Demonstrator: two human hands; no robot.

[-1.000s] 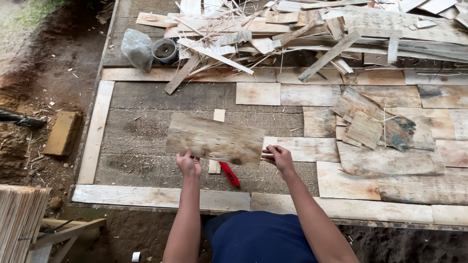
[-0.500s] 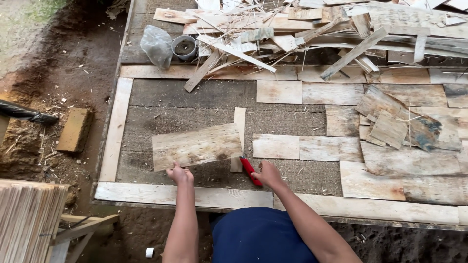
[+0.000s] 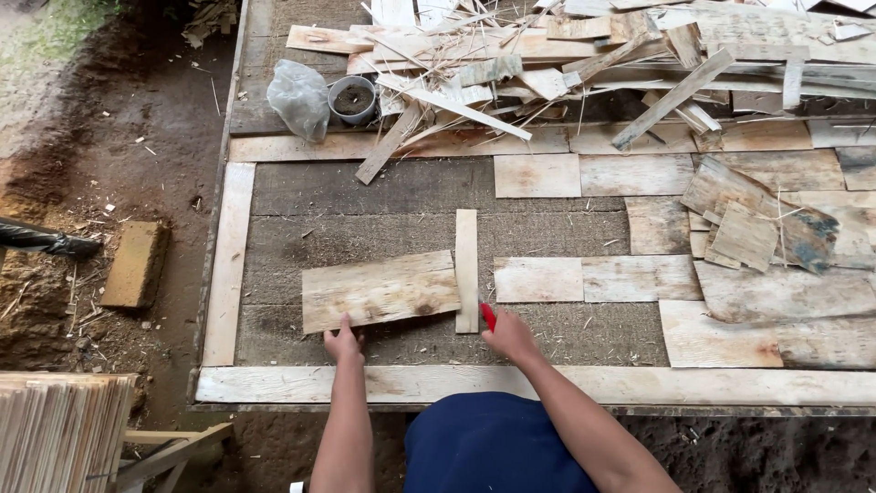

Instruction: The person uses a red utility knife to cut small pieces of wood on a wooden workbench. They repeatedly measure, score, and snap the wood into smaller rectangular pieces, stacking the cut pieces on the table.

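Note:
A flat piece of weathered wood veneer [image 3: 380,290] lies on the dark work surface. My left hand [image 3: 343,342] rests on its near edge, fingers spread on the wood. A narrow upright wooden strip [image 3: 466,269] stands along the veneer's right edge. My right hand [image 3: 509,334] sits just right of the strip's near end, closed around a red-handled tool [image 3: 488,316] whose blade is hidden.
More veneer pieces [image 3: 595,278] lie to the right. A pile of wood scraps [image 3: 566,64], a small grey pot [image 3: 353,98] and a plastic bag [image 3: 297,96] sit at the back. A pale wooden frame [image 3: 228,260] borders the surface. A brick [image 3: 135,265] lies on the dirt at left.
The veneer piece has shifted left and lies flatter. The narrow strip now stands beside its right edge. My right hand came down onto the red-handled tool.

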